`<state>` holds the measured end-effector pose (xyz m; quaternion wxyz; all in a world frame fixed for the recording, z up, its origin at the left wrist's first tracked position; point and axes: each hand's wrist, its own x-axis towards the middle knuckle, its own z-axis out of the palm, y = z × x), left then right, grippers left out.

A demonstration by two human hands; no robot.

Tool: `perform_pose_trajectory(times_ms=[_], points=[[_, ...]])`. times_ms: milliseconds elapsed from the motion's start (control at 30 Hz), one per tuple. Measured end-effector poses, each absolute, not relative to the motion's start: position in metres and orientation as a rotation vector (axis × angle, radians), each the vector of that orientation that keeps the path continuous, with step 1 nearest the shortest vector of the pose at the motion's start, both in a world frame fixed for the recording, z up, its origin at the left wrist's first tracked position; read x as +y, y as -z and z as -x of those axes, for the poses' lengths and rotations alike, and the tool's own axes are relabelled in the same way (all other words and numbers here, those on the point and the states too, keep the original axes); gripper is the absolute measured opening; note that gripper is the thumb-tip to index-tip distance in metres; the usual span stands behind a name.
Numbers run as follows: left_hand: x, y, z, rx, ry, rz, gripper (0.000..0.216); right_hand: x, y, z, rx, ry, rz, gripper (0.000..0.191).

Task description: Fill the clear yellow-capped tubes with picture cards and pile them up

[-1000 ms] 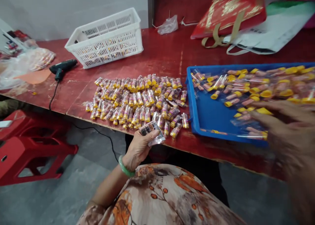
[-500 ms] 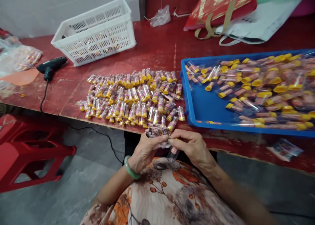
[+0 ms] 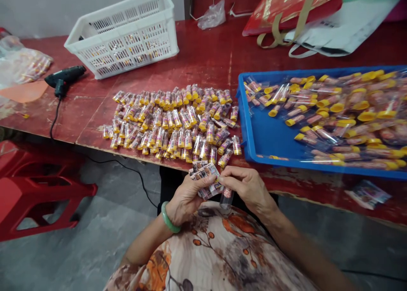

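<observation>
My left hand [image 3: 188,196], with a green bangle above the wrist, is closed on a small stack of printed labels [image 3: 206,175], thumb on top. Right beside it, my right hand [image 3: 246,187] pinches at the labels' right edge. A clear tube with pink contents [image 3: 227,196] hangs down under those fingers, its upper end hidden by them. Just past my hands, many small labelled tubes with yellow caps [image 3: 171,125] lie in rows on the red table [image 3: 210,66].
A blue tray [image 3: 251,134] on the right holds many yellow-capped tubes. Farther back stand a white plastic basket [image 3: 127,49] and shopping bags [image 3: 295,11]. A black heat gun [image 3: 65,79] lies at left, red stools [image 3: 41,193] below. Loose printed wrappers [image 3: 369,194] lie near the right front edge.
The labels in my left hand now lie flatter and more fanned, with their printed faces showing more. My right hand stays close beside them with the tube. The view has shifted slightly.
</observation>
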<state>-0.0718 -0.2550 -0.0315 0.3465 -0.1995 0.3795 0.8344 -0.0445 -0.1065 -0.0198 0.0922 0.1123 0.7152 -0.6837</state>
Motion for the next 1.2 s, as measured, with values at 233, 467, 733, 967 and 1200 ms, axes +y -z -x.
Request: perform_pose_trajectory(times_ms=[233, 467, 733, 967, 1200], points=[[-0.260, 0.032, 0.069, 1.058, -2.174, 0.510, 0.036, -0.090, 0.030, 0.027, 1.888, 2.195, -0.513, 0.027], [-0.253, 0.024, 0.068, 1.065, -2.219, 0.523, 0.038, -0.075, 0.037, 0.010, 1.700, 2.448, -0.484, 0.025], [-0.252, 0.025, 0.065, 1.137, -2.273, 0.536, 0.028, -0.072, 0.042, -0.006, 1.855, 2.489, -0.216, 0.014], [-0.247, 0.027, 0.061, 1.101, -2.354, 0.504, 0.031, -0.082, 0.035, -0.015, 2.191, 2.416, -0.041, 0.010], [-0.247, 0.030, 0.056, 1.079, -2.333, 0.568, 0.030, -0.083, 0.033, -0.019, 2.337, 2.369, 0.013, 0.009]])
